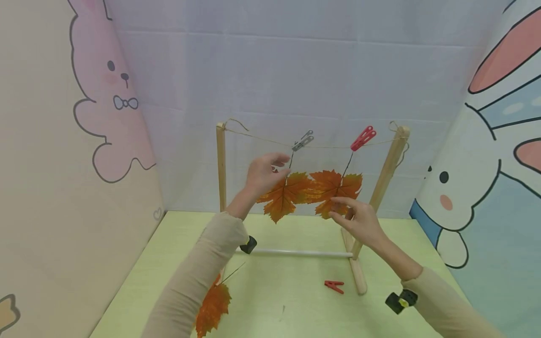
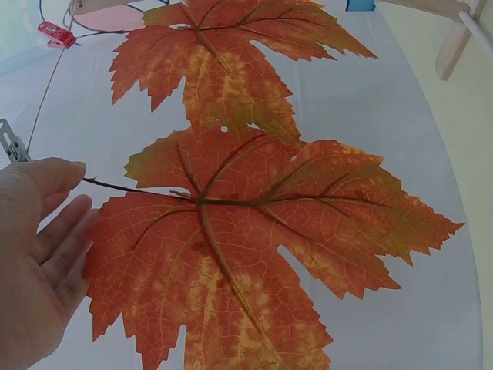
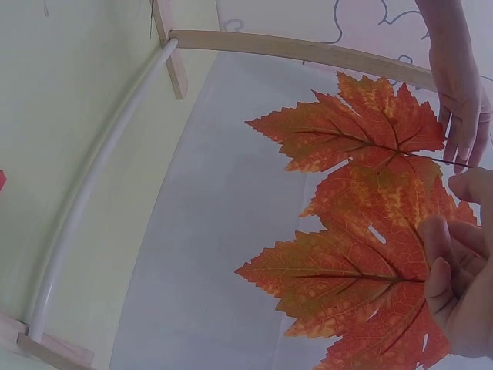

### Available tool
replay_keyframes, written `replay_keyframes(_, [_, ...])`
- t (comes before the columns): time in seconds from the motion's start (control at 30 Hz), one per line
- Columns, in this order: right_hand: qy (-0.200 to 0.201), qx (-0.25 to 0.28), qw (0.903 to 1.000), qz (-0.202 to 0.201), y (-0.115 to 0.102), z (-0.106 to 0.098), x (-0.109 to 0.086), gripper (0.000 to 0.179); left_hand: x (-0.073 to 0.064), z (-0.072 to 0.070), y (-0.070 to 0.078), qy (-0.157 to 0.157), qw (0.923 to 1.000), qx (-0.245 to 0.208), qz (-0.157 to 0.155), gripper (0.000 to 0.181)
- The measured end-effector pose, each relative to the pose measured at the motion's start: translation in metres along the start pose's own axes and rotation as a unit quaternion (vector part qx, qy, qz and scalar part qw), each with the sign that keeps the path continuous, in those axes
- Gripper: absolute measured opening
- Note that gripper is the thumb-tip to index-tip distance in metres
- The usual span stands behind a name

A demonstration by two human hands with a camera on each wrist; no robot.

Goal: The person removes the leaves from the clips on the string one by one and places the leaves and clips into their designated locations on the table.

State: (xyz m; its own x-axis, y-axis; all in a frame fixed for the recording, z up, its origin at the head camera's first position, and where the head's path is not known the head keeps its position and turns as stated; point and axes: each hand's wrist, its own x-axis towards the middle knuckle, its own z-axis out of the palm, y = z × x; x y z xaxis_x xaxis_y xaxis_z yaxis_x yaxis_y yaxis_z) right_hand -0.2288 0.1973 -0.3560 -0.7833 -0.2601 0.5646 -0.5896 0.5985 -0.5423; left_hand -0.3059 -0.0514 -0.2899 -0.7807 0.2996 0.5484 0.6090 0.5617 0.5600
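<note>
Each grip loose: left hand point(image 1: 263, 175) by leaf point(image 1: 281, 197) in grey clip point(image 1: 302, 143), right hand point(image 1: 360, 222) by second leaf point(image 1: 331, 185) in red clip point(image 1: 362, 139)

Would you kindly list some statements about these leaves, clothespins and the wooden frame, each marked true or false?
1. A gray clothespin is clipped to the twine. True.
2. Three maple leaves hang from the twine. False: two hanging leaves show; a third leaf lies on the table.
3. In the head view, the right hand hides part of the right hanging leaf. True.
4. The white rod joins the wooden posts' tops. False: the white rod runs low.
5. The red clothespin on the table grips a leaf. False: that red clothespin grips nothing.
</note>
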Motion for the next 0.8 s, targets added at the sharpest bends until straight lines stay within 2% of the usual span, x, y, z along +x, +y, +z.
replay_keyframes(0.33, [0.002, 0.007, 0.9999, -0.007, -0.001, -0.001, 0.0, 0.031, 0.002, 0.004, 0.003, -0.018, 0.9985, 0.052, 0.005, 0.019])
replay_keyframes(0.53, [0.0, 0.008, 1.0, -0.005, -0.002, -0.004, 0.001, 0.03, 0.003, 0.007, 0.0, -0.023, 0.9986, 0.048, -0.002, 0.015])
replay_keyframes(0.8, [0.005, -0.034, 0.9989, -0.031, -0.009, -0.009, 0.014, 0.033, 0.003, 0.007, -0.003, -0.011, 0.9989, 0.046, 0.001, 0.014])
